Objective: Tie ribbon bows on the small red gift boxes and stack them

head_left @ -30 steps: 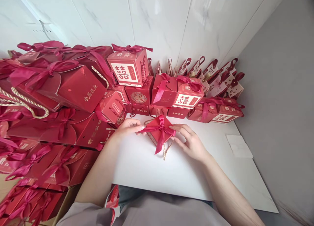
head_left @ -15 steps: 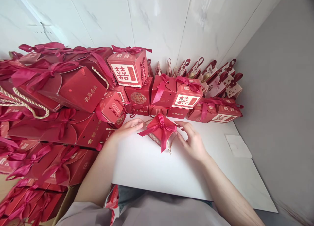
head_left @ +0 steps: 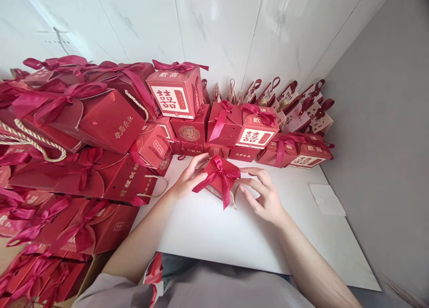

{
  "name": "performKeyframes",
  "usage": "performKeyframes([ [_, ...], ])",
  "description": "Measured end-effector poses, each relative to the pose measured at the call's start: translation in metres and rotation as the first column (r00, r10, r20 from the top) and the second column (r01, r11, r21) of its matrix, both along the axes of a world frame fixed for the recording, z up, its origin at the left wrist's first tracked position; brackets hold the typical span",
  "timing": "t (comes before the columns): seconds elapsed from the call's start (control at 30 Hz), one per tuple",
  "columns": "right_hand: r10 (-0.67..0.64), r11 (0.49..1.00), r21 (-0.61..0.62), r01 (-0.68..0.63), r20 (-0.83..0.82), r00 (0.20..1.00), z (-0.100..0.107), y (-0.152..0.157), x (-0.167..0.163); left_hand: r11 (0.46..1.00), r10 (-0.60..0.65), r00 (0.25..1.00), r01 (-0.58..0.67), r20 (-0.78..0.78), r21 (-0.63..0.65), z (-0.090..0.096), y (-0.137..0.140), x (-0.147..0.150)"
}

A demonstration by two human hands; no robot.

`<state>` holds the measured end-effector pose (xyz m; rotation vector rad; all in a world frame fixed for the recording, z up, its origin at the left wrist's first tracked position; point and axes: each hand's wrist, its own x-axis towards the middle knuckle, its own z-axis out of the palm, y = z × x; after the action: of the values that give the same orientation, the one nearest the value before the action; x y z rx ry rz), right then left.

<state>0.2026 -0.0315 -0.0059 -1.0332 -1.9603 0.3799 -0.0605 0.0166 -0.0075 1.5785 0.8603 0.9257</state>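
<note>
A small red gift box (head_left: pixel 217 174) sits on the white tabletop in front of me, turned cornerwise. A crimson ribbon bow (head_left: pixel 219 169) is tied across its top, and its tails hang over the sides. My left hand (head_left: pixel 190 176) is at the box's left corner, fingers stretched out and thumb close to the ribbon. On the right, my right hand (head_left: pixel 263 194) has its fingers spread, the index finger at the box's right corner. A twisted cream cord handle (head_left: pixel 233 201) hangs between that hand and the box.
Stacks of red gift boxes (head_left: pixel 100 120) crowd the left side. More boxes (head_left: pixel 256 136) line the back of the white table (head_left: pixel 217 234), with upright looped-ribbon bags (head_left: pixel 295 100) behind them. A white paper (head_left: pixel 326 200) lies at the right, beside a grey wall (head_left: pixel 378 143).
My left hand has moved in towards the box, its thumb now near the ribbon. The right hand's fingers have spread wider. The box has shifted slightly.
</note>
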Motion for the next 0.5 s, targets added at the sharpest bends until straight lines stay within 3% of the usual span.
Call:
performKeyframes([
  [0.2,-0.068,0.991,-0.108,0.073,0.05,0.996,-0.012,0.004,-0.005,0.997,-0.078,0.996,0.078,0.047,-0.008,0.001,-0.005,0.003],
  [0.4,-0.021,0.979,-0.2,0.035,0.071,0.997,-0.01,0.001,-0.006,1.0,0.003,0.998,-0.004,0.062,0.016,-0.007,0.0,0.002],
  [0.5,0.033,0.98,-0.2,-0.01,0.111,0.993,-0.007,0.0,-0.005,0.994,0.076,0.997,-0.073,-0.028,0.083,-0.005,-0.002,0.002],
])
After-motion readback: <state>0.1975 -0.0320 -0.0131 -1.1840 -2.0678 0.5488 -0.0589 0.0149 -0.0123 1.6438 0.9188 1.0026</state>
